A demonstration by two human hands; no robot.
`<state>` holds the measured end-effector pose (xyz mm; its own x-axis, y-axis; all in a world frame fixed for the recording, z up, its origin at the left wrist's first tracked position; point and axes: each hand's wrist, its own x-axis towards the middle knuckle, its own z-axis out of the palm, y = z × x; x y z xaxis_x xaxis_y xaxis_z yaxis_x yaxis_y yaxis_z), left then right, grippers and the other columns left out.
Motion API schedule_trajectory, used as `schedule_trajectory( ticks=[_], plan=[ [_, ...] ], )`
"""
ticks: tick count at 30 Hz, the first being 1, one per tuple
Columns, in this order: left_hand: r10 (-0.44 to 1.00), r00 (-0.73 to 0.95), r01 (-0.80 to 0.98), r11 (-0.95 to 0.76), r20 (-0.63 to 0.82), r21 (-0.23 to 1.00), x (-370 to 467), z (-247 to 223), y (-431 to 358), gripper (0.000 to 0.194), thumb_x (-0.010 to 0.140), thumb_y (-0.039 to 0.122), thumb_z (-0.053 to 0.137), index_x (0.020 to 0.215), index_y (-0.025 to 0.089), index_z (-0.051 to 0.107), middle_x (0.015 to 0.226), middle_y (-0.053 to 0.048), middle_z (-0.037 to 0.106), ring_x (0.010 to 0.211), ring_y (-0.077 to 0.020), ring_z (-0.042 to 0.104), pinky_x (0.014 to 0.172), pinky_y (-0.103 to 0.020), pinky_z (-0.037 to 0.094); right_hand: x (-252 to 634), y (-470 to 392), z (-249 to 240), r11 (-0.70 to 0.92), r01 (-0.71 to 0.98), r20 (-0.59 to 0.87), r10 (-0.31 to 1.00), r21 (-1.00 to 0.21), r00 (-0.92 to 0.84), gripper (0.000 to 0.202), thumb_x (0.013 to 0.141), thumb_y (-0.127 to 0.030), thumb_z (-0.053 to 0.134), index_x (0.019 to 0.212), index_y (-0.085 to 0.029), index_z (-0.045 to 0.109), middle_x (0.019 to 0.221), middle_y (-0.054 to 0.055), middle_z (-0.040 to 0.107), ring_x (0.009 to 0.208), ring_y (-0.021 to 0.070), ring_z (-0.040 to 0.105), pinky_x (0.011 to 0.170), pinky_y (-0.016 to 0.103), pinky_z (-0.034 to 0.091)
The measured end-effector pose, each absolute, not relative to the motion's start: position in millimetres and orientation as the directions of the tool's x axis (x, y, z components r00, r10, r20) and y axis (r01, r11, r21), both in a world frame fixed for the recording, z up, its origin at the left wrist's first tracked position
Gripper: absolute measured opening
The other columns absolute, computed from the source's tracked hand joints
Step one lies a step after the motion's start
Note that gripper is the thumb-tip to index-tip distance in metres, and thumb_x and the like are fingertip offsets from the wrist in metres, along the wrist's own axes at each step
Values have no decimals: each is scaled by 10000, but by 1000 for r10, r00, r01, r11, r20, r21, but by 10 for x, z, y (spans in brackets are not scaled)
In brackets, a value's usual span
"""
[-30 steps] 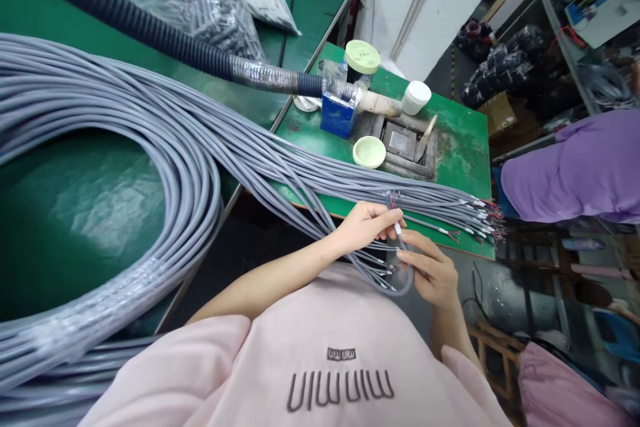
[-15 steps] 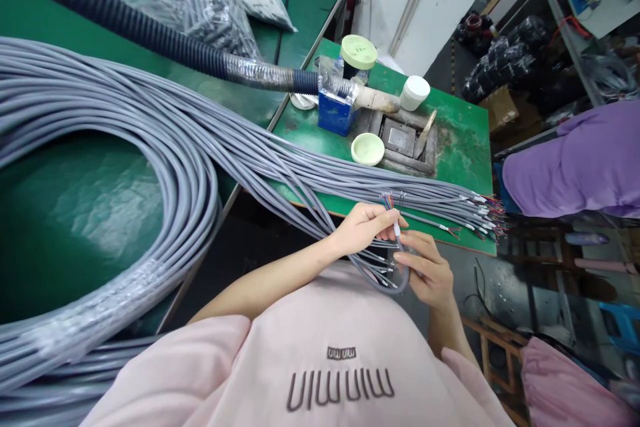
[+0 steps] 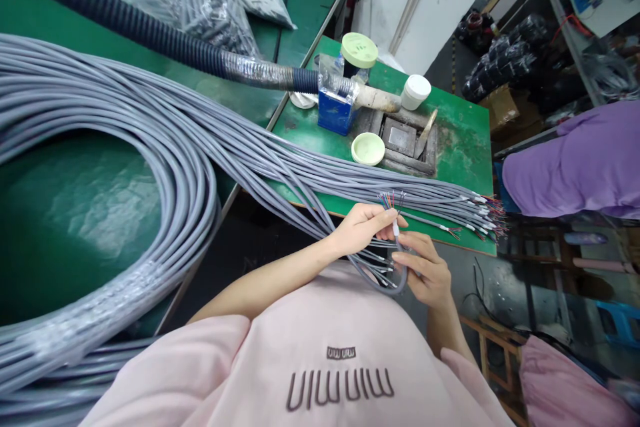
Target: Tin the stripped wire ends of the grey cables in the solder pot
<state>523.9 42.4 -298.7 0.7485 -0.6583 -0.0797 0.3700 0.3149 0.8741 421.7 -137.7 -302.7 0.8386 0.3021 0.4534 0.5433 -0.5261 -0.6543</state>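
A grey multi-core cable (image 3: 401,273) bends upward in front of me, its white-wrapped end topped by thin coloured wires (image 3: 387,200). My left hand (image 3: 369,221) is closed on this end, thumb and fingers pinching just below the fanned wires. Lower down, my right hand (image 3: 426,268) has its fingers closed around the same cable, under the white wrap. Several other grey cable ends (image 3: 385,270) hang beside it, partly behind the left hand. Beyond my hands, a thick bundle of grey cables (image 3: 350,177) lies along the green bench, with stripped wire ends (image 3: 490,213) at its right.
A solder pot (image 3: 401,138) with a scraper (image 3: 426,133) sits on the bench. Around it are a pale green lid (image 3: 368,149), a white tub (image 3: 415,91) and a blue box (image 3: 334,113) under a black hose (image 3: 165,40). Coiled cable (image 3: 200,180) lies left; a person in purple (image 3: 575,160) is at right.
The coloured wires at the cable's end are spread slightly wider. My right hand has shifted a little to the left along with the cable.
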Motion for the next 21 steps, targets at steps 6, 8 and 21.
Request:
schedule_trajectory(
  ticks=[6,8,21],
  plan=[
    [-654,751,377,312,-91,872,5246,-3008,414,502,824,572,601,798,91,744,608,-33,628,547,-80,510,559,-213,418,4232,-1358,-3019,-533,536,448,298,-655,843,555,820,-60,581,1276,-376,594,1300,46,626,1181,267,577,928,502,525],
    [-652,752,379,306,-98,873,5246,-3016,411,503,825,573,598,805,92,745,608,-34,628,549,-83,510,558,-214,417,4234,-1350,-3012,-536,532,445,294,-656,846,558,820,-63,587,1276,-383,592,1299,44,627,1177,267,581,924,498,528],
    [-665,743,335,269,-77,903,5219,-3080,359,461,838,535,601,862,92,724,693,-35,647,574,-78,520,585,-206,451,4174,-1366,-3018,-583,510,432,281,-633,857,493,825,-100,586,1241,-364,608,1294,54,624,1158,261,600,913,481,530]
  ],
)
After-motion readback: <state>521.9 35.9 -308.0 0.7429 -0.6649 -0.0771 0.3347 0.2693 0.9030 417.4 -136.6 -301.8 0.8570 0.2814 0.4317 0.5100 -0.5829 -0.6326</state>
